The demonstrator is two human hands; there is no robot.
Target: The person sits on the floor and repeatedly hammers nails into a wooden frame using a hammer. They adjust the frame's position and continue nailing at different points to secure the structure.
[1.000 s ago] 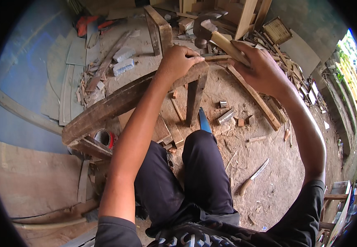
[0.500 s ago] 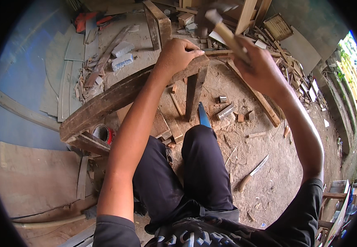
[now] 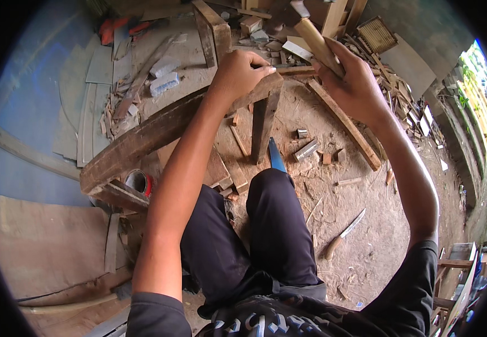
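Head view, hammer [image 3: 310, 35], handle [image 3: 319, 48] inside right grip [image 3: 354, 87]

Hammer [image 3: 317, 43]: head cut off at top (blurred, too). Left hand [image 3: 239, 73], right end of beam [image 3: 142, 132]: anything pinched too small to tell.

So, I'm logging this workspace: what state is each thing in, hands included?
Hammer: raised near the view's top edge
Right hand: closed around the hammer's handle
Wooden frame: standing upright
Left hand: on the frame's end; any pinch unclear
Knife: lying down, blade bare
Blue blade: partly hidden by a knee
Wood offcuts: scattered
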